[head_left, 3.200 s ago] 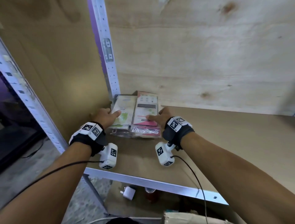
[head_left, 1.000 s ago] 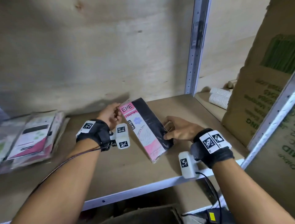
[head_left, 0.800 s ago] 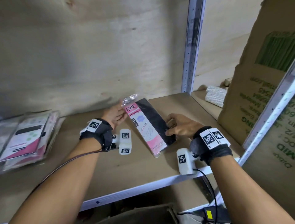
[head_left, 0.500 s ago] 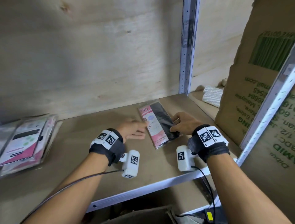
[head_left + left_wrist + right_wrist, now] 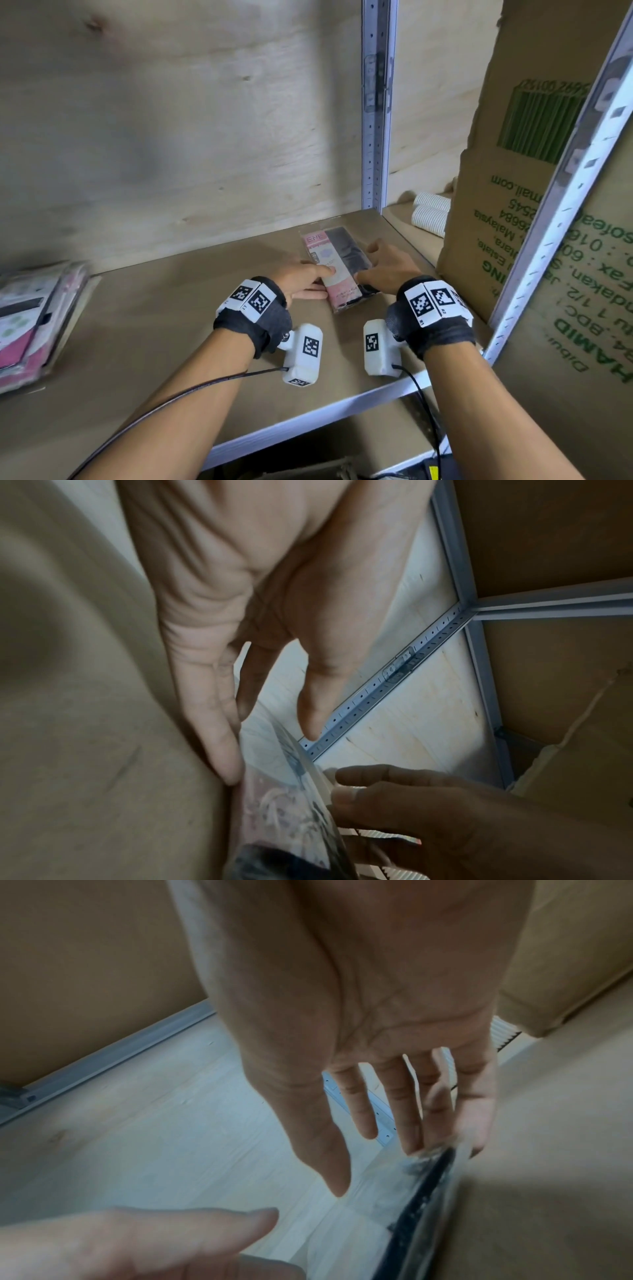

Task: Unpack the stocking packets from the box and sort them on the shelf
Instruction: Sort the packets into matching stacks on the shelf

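Observation:
A pink and black stocking packet (image 5: 337,267) lies flat on the brown shelf board (image 5: 154,325), near the back right corner. My left hand (image 5: 308,279) lies with straight fingers against the packet's left edge. My right hand (image 5: 383,267) rests flat at its right edge, fingers spread. In the left wrist view the straight fingers (image 5: 219,723) touch the clear wrapper of the packet (image 5: 284,791). In the right wrist view the fingertips (image 5: 441,1123) touch the packet (image 5: 424,1185), seen edge-on. Neither hand curls round it.
A stack of pink and white packets (image 5: 30,315) lies at the shelf's left end. A large printed cardboard box (image 5: 507,205) stands to the right, beyond the grey metal upright (image 5: 375,102). White ribbed rolls (image 5: 430,216) lie behind it. The shelf's metal front rail (image 5: 308,418) runs below my wrists.
A second ago both hands held the packet tilted above the shelf. It has since been laid flat further back and right, and the fingers have straightened at its sides.

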The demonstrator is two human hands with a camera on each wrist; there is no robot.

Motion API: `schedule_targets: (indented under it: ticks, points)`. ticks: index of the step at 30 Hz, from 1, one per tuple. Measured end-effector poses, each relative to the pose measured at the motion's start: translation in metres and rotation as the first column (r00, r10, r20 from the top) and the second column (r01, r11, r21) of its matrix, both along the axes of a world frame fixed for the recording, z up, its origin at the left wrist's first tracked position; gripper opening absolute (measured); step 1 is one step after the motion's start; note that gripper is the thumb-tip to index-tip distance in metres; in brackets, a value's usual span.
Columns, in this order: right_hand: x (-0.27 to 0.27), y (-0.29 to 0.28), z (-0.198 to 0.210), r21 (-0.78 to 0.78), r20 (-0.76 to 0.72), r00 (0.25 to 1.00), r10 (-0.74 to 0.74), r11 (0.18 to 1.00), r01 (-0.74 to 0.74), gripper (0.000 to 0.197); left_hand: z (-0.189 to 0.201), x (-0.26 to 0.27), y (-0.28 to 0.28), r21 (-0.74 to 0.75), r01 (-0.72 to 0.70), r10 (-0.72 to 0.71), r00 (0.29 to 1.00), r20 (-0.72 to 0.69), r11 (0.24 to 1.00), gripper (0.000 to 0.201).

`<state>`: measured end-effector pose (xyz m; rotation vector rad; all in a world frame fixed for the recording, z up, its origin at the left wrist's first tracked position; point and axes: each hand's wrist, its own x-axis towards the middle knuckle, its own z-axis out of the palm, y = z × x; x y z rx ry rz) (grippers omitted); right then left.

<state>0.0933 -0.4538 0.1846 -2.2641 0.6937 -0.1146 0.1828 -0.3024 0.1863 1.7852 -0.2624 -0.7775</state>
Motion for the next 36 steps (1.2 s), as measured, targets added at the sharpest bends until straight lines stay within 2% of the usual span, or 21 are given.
schedule_targets:
  ticks: [4,9,14,16,18,22,25,30,34,36]
  points:
    - [0.002,-0.006,0.000,0.027,0.026,1.000,-0.006,1.000,0.005,0.064,0.000,0.007,-0.012,0.001,-0.006,0.006,1.000,-0.005,1.000,0.014]
    - [0.006,-0.014,-0.004,0.023,0.038,0.999,-0.021,1.000,0.020,0.060,-0.002,0.015,-0.028,0.000,-0.021,0.021,1.000,-0.010,1.000,0.028]
    - [0.010,-0.020,-0.006,0.061,0.050,0.998,-0.048,0.997,0.045,0.055,-0.004,0.019,-0.042,0.003,-0.039,0.039,0.999,-0.011,0.999,0.013]
    - [0.011,-0.022,-0.007,0.077,0.053,0.997,-0.058,0.996,0.053,0.056,-0.005,0.022,-0.047,0.003,-0.038,0.038,0.999,-0.008,0.999,0.018]
    - [0.012,-0.022,-0.006,0.061,0.050,0.997,-0.057,0.997,0.054,0.057,-0.006,0.025,-0.050,0.010,-0.034,0.034,0.999,-0.003,0.999,0.028]
    - [0.009,-0.021,-0.003,-0.045,0.025,0.999,-0.047,0.998,0.048,0.057,0.002,0.027,-0.043,0.020,-0.018,0.018,1.000,0.003,1.000,0.031]
    - [0.003,-0.016,0.003,-0.076,0.040,0.998,-0.056,0.995,0.059,0.050,0.008,0.024,-0.019,0.013,-0.026,0.026,0.998,0.058,1.000,0.035]
    - [-0.007,0.002,0.016,-0.015,0.236,0.970,-0.057,0.998,0.063,0.021,0.003,0.016,0.067,-0.013,-0.122,0.122,0.970,0.209,0.992,0.015]
    - [-0.003,0.050,0.026,0.211,0.301,0.954,-0.003,0.975,-0.063,0.008,0.008,0.015,0.155,-0.065,-0.278,0.285,0.922,0.261,0.958,0.018]
    - [0.007,0.083,0.026,0.229,0.286,0.953,0.096,0.959,-0.165,0.005,0.017,0.017,0.197,-0.095,-0.353,0.365,0.886,0.287,0.931,0.018]
